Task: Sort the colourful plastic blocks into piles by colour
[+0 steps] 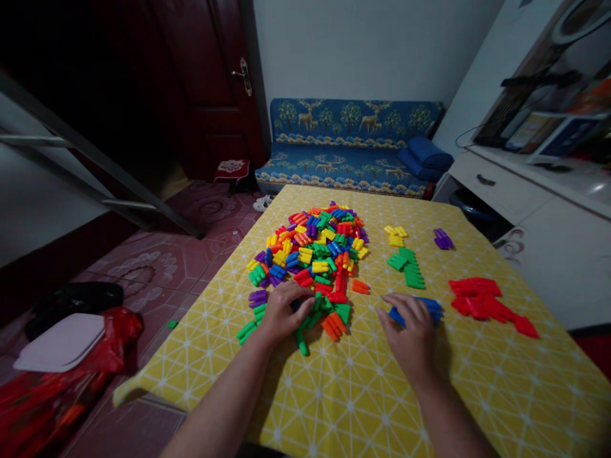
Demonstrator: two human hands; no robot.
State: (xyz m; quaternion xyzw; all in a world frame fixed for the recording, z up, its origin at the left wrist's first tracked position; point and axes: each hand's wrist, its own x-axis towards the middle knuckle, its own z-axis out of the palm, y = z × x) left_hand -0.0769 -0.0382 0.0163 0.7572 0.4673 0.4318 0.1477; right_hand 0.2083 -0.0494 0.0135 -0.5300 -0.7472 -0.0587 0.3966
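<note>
Now your left hand (pixel 285 310) is at the block pile (pixel 319 249), your right hand (pixel 413 329) over blue blocks (pixel 433 310); I can't tell if either grips.

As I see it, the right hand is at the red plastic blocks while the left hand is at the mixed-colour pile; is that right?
Not quite: the head view shows the right hand at the blue plastic blocks, not the red ones. The left hand is indeed at the mixed-colour pile.

Both bare forearms (pixel 229 394) forward; left hand (pixel 285 310) palm-down; right hand (pixel 411 329) palm-down, fingers (pixel 400 303) loosely bent, thumb (pixel 386 322) apart.
</note>
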